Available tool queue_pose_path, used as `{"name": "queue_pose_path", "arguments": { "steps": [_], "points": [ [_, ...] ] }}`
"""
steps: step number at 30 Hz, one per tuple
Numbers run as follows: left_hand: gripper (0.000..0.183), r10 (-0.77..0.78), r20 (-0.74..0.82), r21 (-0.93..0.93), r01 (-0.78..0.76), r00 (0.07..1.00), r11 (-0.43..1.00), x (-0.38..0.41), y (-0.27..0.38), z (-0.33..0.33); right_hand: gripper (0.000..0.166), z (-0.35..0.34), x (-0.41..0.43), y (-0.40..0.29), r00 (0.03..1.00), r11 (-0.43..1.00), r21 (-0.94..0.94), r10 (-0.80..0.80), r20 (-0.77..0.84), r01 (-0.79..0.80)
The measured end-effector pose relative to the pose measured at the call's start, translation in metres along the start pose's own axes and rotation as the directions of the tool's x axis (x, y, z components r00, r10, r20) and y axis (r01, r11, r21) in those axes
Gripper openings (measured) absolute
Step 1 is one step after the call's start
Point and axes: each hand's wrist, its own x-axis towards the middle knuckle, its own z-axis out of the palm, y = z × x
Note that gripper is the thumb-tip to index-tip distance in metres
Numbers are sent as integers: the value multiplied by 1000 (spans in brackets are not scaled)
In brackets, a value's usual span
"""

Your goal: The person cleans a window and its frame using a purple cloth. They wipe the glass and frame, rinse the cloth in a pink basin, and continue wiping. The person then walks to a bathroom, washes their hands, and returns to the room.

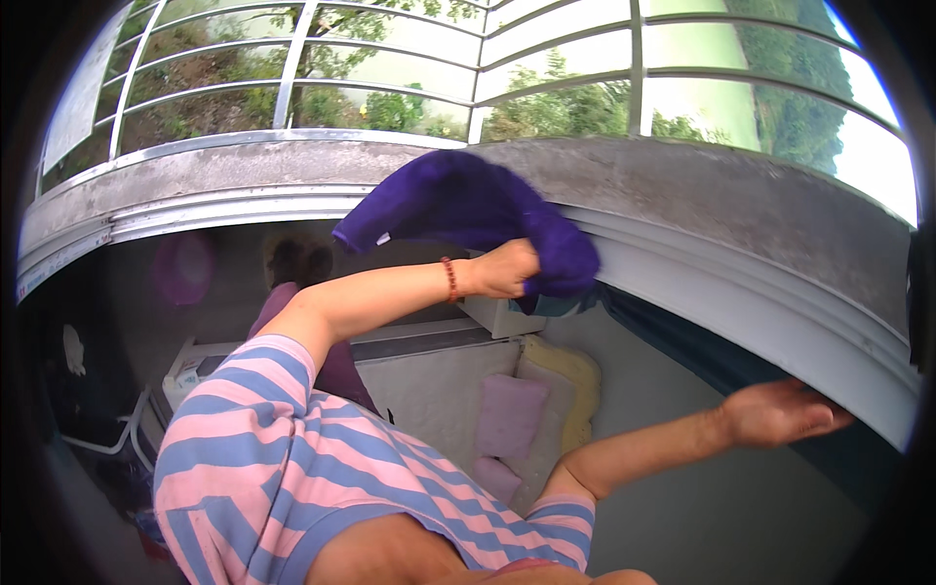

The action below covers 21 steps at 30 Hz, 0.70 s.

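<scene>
A dark purple cloth with a small white tag hangs over the window's white frame and the concrete ledge, slightly blurred. My left hand, with a red bead bracelet at the wrist, is closed on the cloth's lower right part. Part of a teal cloth shows just below it. Far to the right, my right hand is spread beside the white window frame and holds nothing; whether its fingertips touch the frame cannot be told.
Metal bars stand beyond the concrete ledge, with trees outside. A dark teal curtain runs under the frame. Below lie a bed with a pink pillow, and a white cabinet. A metal-framed chair is at the left.
</scene>
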Motion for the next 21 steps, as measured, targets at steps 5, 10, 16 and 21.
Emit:
{"name": "queue_pose_path", "arguments": {
  "steps": [5,10,16,21],
  "points": [
    [24,-397,-10,-9,397,918,918,-96,-62,-35,70,8,7,3,995,995,-74,-57,78,62],
    [27,-489,38,3,489,872,872,-81,-26,-90,61,-9,5,17,998,992,-117,-49,32,53],
    [39,77,-44,22,-76,996,997,67,26,-60,64,12,3,10,999,982,-191,-21,-25,16],
    [49,64,-98,177,-46,993,983,54,-10,-15,53,11,-2,1,996,989,-144,-35,-82,23]
  ]
}}
